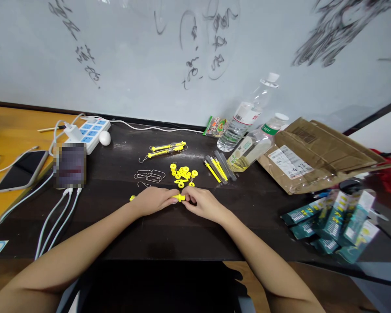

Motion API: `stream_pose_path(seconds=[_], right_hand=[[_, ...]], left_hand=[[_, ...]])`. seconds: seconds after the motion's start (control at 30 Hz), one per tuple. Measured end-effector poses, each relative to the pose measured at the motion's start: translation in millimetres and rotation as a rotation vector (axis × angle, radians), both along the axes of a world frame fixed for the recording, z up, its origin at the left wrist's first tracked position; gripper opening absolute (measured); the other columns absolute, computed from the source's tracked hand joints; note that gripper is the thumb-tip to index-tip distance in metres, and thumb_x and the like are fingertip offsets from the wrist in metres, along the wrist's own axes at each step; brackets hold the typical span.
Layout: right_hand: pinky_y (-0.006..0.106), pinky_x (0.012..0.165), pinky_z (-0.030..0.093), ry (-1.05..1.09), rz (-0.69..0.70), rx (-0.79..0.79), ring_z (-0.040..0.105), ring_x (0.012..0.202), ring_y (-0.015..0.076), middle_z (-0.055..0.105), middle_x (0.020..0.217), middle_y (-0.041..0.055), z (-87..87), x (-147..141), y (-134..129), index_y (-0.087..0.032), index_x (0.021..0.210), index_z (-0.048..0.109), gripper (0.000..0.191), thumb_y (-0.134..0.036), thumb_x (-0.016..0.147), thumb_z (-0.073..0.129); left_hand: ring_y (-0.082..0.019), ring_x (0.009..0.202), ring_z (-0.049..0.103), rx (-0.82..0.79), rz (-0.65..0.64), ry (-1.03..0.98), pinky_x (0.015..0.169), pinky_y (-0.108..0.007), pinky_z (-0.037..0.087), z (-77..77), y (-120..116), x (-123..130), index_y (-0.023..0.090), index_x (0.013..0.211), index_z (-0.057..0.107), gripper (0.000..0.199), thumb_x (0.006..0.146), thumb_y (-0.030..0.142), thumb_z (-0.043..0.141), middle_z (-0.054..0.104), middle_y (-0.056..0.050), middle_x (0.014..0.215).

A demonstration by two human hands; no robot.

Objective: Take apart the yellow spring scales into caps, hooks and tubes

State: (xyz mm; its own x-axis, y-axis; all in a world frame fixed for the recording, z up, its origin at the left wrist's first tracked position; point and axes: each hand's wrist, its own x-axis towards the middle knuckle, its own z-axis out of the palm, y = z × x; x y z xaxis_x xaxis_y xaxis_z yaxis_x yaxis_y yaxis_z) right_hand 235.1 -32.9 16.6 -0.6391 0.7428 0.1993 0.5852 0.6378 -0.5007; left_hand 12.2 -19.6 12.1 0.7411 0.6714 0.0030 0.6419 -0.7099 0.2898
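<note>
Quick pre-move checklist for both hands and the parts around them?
1. Left hand gripping the yellow-ended piece: ok.
2. Right hand at that piece's end: ok.
3. Yellow end fully seated: cannot tell, partly hidden.
4. Loose yellow parts sorted: not ok, clustered together just beyond the hands.
5. Wire hooks within reach: ok, beside the cluster.
6. Water bottle apart from both hands: ok.

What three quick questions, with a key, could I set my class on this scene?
1. True or false: the left hand and right hand both touch the same yellow piece.
2. In the picture, which lie just left of the yellow rings?
A. pens
B. wire hooks
C. coins
3. How many bottles are beside the parcel?

Key: 1. True. 2. B. 3. Two.
</note>
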Motion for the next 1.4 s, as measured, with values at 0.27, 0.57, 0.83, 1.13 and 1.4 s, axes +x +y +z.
stream_pose_path(seconds=[0.27,0.57,0.83,1.13,1.4], right_hand=[[0.025,0.066,0.036,-0.063,-0.040,-0.048,0.055,0.071,0.0148,0.059,0.077,0.0017,-11.3,-2.5,5.7,-0.020,0.082,0.051,0.027,-0.034,0.097,0.034],[0.027,0.071,0.040,-0.080,0.010,-0.001,0.058,0.081,0.0176,0.063,0.090,0.0045,-0.8,1.8,3.9,-0.021,0.104,0.049,0.016,-0.031,0.095,0.041],[0.026,0.066,0.036,-0.096,-0.042,0.051,0.054,0.071,0.0153,0.059,0.075,0.0025,-9.8,-1.8,5.7,-0.020,0.078,0.050,0.028,-0.033,0.097,0.035],[0.025,0.065,0.038,0.078,0.015,-0.062,0.052,0.070,0.0142,0.055,0.078,0.0008,-3.8,0.3,2.5,-0.020,0.093,0.047,0.007,-0.027,0.092,0.046],[0.025,0.066,0.039,0.140,-0.038,-0.103,0.051,0.068,0.0129,0.055,0.078,-0.0009,-5.0,-0.2,3.2,-0.021,0.100,0.047,0.012,-0.029,0.091,0.047]], left_hand=[[-0.018,0.083,0.065,0.095,0.043,0.031,0.062,-0.022,0.043,-3.0,-1.5,2.9,0.025,0.118,0.050,0.041,0.098,0.047,0.023,0.067,-0.003,0.098],[-0.017,0.084,0.065,0.070,0.067,-0.007,0.064,-0.023,0.044,0.4,-0.6,1.6,0.027,0.118,0.050,0.039,0.098,0.047,0.024,0.066,-0.002,0.101],[-0.017,0.081,0.065,0.103,0.032,0.021,0.062,-0.022,0.044,-6.0,-1.1,1.9,0.026,0.119,0.051,0.042,0.098,0.049,0.022,0.066,-0.004,0.098],[-0.018,0.084,0.065,0.086,0.077,0.010,0.063,-0.023,0.044,-1.8,-2.1,2.6,0.027,0.120,0.049,0.040,0.098,0.048,0.022,0.066,-0.002,0.101],[-0.018,0.078,0.065,0.098,0.055,0.030,0.060,-0.023,0.043,-1.8,-2.5,3.1,0.025,0.115,0.052,0.042,0.098,0.048,0.021,0.066,-0.003,0.095]])
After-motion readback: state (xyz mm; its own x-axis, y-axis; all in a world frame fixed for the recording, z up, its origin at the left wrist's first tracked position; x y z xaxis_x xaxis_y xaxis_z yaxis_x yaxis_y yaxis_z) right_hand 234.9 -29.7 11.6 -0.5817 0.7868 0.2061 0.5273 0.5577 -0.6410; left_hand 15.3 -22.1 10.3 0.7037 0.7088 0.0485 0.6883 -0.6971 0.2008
